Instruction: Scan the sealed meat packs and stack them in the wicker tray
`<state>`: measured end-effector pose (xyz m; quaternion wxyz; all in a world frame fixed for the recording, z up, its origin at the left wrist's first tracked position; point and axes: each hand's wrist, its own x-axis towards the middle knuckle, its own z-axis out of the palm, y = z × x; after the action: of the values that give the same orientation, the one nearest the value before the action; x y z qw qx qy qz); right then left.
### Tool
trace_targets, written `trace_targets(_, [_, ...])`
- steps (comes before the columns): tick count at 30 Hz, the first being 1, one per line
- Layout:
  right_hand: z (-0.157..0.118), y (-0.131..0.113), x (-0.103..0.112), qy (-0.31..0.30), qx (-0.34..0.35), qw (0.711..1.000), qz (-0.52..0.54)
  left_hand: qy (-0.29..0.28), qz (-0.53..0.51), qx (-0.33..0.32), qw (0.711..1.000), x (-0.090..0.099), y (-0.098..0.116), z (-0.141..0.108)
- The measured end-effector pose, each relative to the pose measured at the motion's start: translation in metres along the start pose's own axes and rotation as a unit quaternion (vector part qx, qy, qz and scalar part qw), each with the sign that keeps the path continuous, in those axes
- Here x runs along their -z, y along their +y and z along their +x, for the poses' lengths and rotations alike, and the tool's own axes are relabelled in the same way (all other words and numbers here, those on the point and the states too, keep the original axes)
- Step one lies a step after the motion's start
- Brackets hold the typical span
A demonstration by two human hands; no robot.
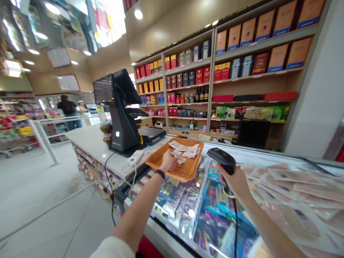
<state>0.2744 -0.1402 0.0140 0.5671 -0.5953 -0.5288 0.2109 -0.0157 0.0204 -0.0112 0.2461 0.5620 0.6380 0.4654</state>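
Observation:
My right hand (236, 179) is wrapped round the handle of a black barcode scanner (221, 157), held up over the glass-topped freezer (205, 182). A black cable hangs down from the scanner. My left hand (168, 160), with a beaded bracelet on the wrist, reaches over the near left part of an orange wicker basket (185, 176). Its fingers are closed at the edge of a small paper slip (179, 158); the fingertips are partly hidden. Several other white slips (191, 150) lie in the basket.
On the white counter (88, 139) at left stands a black checkout terminal (119, 122), with a white power strip (135, 157) and cables nearby. Flat clear packages (295, 193) are piled on the glass at right. Shelves of boxes (188, 79) line the back; people (70, 111) stand far left.

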Motion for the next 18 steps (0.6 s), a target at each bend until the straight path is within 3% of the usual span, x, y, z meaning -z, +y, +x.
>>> trace_targets(4, [-0.002,-0.005,0.004,-0.004,0.005,1.0,-0.012,0.002,0.038,-0.033,0.999,-0.001,0.011,-0.016])
trace_targets(10, [-0.008,-0.009,0.008,-0.013,0.02,1.0,-0.014,0.038,0.071,-0.044,0.996,0.007,0.002,-0.032])
trace_targets(14, [-0.007,0.0,0.004,-0.01,0.035,0.999,-0.029,0.065,-0.08,-0.06,0.993,0.007,-0.005,-0.029])
trace_targets(18, [-0.005,0.011,-0.002,-0.028,0.056,0.995,-0.074,0.017,-0.194,-0.041,0.98,0.005,-0.012,-0.023])
